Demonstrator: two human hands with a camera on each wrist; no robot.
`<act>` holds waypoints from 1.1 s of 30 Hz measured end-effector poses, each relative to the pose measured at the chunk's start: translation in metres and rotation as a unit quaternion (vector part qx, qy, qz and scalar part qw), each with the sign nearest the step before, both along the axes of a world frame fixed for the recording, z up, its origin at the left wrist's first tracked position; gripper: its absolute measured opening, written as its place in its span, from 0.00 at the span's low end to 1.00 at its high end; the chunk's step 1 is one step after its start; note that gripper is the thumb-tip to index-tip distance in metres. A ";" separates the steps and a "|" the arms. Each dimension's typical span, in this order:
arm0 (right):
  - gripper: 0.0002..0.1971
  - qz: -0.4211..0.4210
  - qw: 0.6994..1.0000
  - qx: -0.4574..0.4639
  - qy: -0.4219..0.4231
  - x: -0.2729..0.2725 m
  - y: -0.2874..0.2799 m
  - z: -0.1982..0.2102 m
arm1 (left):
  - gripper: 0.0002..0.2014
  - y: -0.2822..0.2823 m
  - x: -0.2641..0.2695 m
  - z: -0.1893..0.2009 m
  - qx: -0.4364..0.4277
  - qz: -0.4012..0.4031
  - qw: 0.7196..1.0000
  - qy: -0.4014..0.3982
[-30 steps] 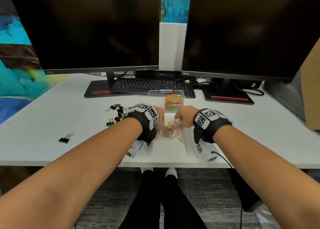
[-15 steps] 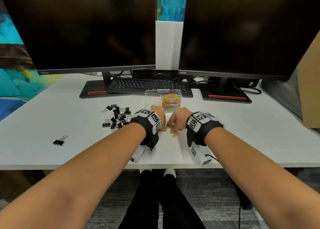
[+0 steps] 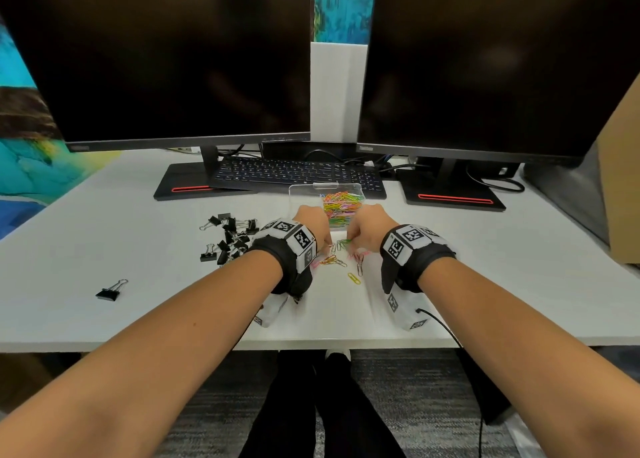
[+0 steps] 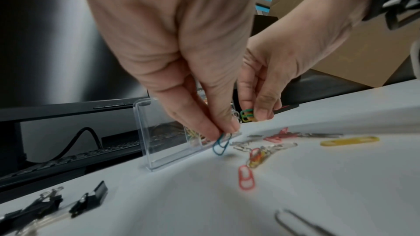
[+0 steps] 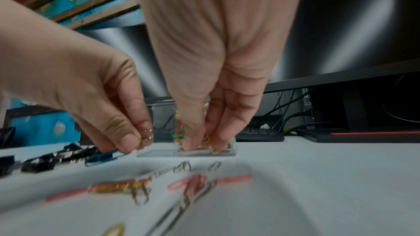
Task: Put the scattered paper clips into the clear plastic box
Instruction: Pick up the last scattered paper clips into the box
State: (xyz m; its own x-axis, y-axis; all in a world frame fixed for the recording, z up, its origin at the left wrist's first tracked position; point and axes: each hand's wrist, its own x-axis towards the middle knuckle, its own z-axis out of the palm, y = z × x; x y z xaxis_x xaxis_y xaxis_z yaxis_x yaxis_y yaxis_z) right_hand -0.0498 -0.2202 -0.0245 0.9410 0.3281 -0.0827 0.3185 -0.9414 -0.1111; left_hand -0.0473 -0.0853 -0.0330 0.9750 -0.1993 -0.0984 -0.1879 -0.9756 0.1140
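Both hands' grips now raised off the desk; blue clip (image 4: 221, 144) in left, green clips (image 4: 247, 114) in right

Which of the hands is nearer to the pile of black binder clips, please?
Left. The left hand hovers just beside the binder clips; the right hand is farther across.

White desk (image 3: 485, 267), scattered paper clips (image 3: 353, 277)

Clear plastic box (image 3: 325, 194): upright, open, centre frame, part-filled with multicoloured clips. Paper clips (image 3: 341, 262): pink, yellow, orange, silver, loose on the desk just below it; blue clip (image 4: 221, 144) and green-yellow cluster (image 4: 247, 114) lifted.
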 end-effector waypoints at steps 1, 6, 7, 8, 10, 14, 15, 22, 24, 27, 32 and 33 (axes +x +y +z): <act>0.11 -0.002 1.000 0.011 -0.011 0.003 -0.002 0.002 | 0.17 0.002 0.001 0.003 -0.002 0.001 1.000 -0.005; 0.11 -0.044 0.996 0.055 -0.057 0.023 -0.002 0.023 | 0.14 0.007 0.008 0.020 -0.007 -0.002 0.999 -0.040; 0.11 -0.054 0.994 0.064 -0.068 0.027 -0.001 0.027 | 0.13 0.007 0.009 0.022 -0.006 0.001 0.999 -0.040; 0.10 -0.066 0.992 0.074 -0.076 0.031 0.000 0.030 | 0.12 0.007 0.010 0.025 0.003 -0.002 0.999 -0.040; 0.10 -0.082 0.988 0.092 -0.089 0.037 0.002 0.033 | 0.10 0.006 0.009 0.027 0.013 -0.005 0.999 -0.038; 0.10 -0.090 0.982 0.122 -0.114 0.045 0.005 0.033 | 0.18 0.006 0.010 0.029 -0.018 -0.003 0.999 -0.049; 0.10 -0.090 0.982 0.125 -0.112 0.048 0.006 0.032 | 0.18 0.006 0.010 0.030 -0.031 0.002 0.998 -0.054; 0.14 -0.104 0.968 0.190 -0.130 0.058 -0.005 0.018 | 0.09 0.010 0.015 0.030 -0.187 0.013 0.977 -0.099; 0.14 -0.103 0.959 0.211 -0.162 0.055 -0.012 0.010 | 0.08 0.008 0.021 0.035 -0.237 0.020 0.965 -0.111; 0.12 -0.098 0.955 0.213 -0.184 0.053 -0.020 0.000 | 0.08 0.001 0.033 0.042 -0.271 0.024 0.953 -0.136; 0.10 -0.086 0.957 0.210 -0.182 0.052 -0.029 -0.007 | 0.10 -0.011 0.050 0.044 -0.275 0.027 0.952 -0.130; 0.10 -0.087 0.958 0.208 -0.179 0.051 -0.030 -0.007 | 0.10 -0.012 0.053 0.042 -0.270 0.027 0.955 -0.120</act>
State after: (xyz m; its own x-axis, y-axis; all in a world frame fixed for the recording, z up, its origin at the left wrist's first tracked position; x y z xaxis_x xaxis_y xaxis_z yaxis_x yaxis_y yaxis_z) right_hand 0.0017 -0.2501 -0.0317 0.9281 0.0985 0.3590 0.2489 -0.8814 -0.4014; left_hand 0.0054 -0.0977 0.0087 0.9668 -0.1069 0.2322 -0.2232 -0.7954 0.5635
